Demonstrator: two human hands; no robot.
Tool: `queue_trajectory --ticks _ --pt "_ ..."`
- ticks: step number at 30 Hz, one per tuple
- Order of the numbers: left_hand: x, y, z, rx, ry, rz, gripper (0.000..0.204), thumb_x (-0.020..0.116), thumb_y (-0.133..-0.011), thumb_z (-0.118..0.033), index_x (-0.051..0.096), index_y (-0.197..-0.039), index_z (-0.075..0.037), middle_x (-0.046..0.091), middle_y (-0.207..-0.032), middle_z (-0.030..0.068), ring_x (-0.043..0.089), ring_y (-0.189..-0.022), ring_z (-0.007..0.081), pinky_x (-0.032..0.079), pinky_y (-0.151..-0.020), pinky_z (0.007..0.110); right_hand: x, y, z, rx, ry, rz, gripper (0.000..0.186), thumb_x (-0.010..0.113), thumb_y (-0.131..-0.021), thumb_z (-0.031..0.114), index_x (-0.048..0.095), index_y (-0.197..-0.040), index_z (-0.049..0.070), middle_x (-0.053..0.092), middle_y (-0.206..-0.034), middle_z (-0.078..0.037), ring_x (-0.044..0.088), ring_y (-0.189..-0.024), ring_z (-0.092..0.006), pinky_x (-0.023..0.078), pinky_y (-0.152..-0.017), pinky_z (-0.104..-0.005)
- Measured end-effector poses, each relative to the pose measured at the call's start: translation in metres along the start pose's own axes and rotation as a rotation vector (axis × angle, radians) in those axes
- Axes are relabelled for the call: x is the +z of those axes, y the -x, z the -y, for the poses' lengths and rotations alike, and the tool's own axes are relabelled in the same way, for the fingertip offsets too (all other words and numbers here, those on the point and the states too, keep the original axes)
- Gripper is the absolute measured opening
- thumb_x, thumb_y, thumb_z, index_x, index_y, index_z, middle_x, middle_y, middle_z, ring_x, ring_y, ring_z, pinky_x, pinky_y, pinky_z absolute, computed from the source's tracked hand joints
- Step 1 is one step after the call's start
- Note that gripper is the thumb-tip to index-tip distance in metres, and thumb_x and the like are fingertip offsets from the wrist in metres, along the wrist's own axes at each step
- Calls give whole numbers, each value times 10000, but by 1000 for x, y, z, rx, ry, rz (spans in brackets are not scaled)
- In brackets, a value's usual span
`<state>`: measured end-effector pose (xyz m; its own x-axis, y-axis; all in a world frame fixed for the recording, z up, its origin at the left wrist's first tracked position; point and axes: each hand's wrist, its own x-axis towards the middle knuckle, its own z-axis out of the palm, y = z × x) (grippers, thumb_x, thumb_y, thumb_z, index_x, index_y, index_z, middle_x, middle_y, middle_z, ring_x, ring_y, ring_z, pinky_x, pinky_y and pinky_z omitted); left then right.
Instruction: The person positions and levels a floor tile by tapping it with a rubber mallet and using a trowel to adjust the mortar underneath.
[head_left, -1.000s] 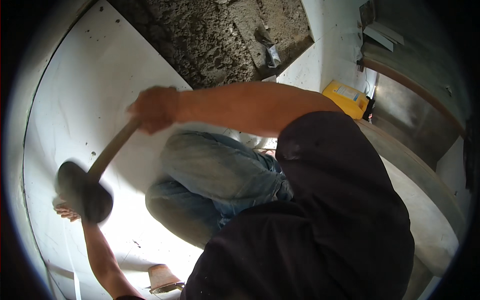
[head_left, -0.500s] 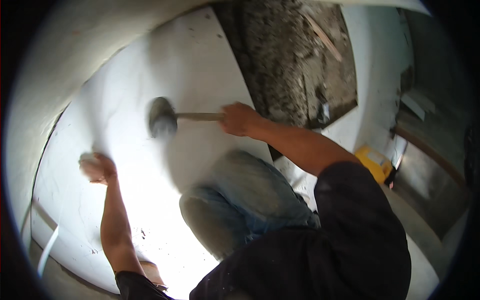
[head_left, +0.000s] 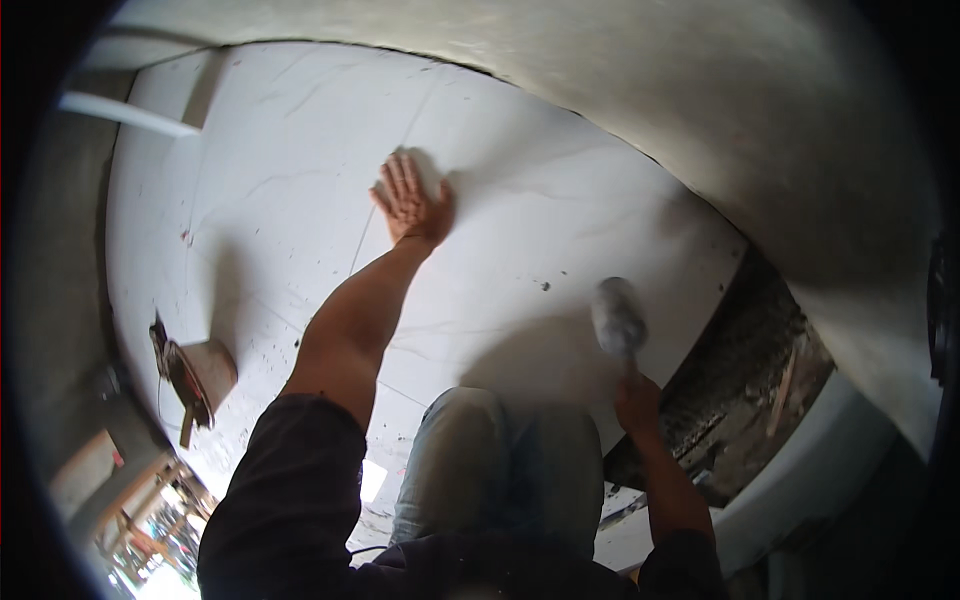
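My left hand (head_left: pixel 410 205) lies flat, fingers spread, on a white marble-veined tile floor (head_left: pixel 270 180), beside a thin seam. My right hand (head_left: pixel 637 400) grips the handle of a mallet (head_left: pixel 620 312), whose rounded head, slightly blurred, is held over the tiles to the right of my left arm. My knees (head_left: pixel 450 460), in dusty jeans, are below the mallet and between my arms. Along the right, a dark triangle of rough mortar (head_left: pixel 730 420) with a wooden sliver borders the tile edge.
A curved plastered wall (head_left: pixel 720 90) runs along the far and right sides. A small bucket (head_left: pixel 210 372) with tools stands at left on the tiles. A white strip (head_left: pixel 130 112) juts in at upper left. A bright opening with clutter (head_left: pixel 150 540) shows at lower left.
The view has turned, taking the yellow container out of sight. My left hand has moved forward and flattened on the tile. My right hand has shifted right with the mallet, its head now pointing away.
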<state>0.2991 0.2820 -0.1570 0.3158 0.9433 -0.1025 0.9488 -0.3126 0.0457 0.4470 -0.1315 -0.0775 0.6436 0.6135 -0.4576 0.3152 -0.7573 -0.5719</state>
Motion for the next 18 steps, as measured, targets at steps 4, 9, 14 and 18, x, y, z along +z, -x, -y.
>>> queue_trajectory --ticks 4,9,14,18 --pt "-3 8 -11 -20 28 35 794 384 -905 -490 60 -1495 -69 -1 -1570 109 -53 -1447 264 -50 -1144 495 -1 5 -13 -6 -130 -30 233 584 -847 205 595 -801 -24 586 -685 -240 591 -706 -445 449 -616 -466" --pt "-19 -16 -19 165 44 73 786 398 -889 -427 60 -1493 -55 7 -1569 114 -25 -1449 265 -36 -1151 479 -4 16 -75 -407 444 -91 256 560 -873 201 599 -768 -29 596 -684 -230 598 -683 -415 441 -620 -466" --pt "-5 -16 -4 143 81 -28 764 382 -885 -456 94 -1500 -107 63 -1569 84 2 -1449 250 -22 -1156 489 -9 28 -50 4 387 263 228 519 -894 154 636 -803 -19 635 -736 -202 604 -686 -380 457 -649 -481" --pt "4 34 -22 -166 297 -77 728 415 -886 -437 165 -1487 -110 102 -1556 122 55 -1435 332 -3 -1116 598 -11 51 -98 -123 377 121 272 515 -897 192 595 -1051 -18 602 -967 -212 585 -831 -348 453 -783 -455"
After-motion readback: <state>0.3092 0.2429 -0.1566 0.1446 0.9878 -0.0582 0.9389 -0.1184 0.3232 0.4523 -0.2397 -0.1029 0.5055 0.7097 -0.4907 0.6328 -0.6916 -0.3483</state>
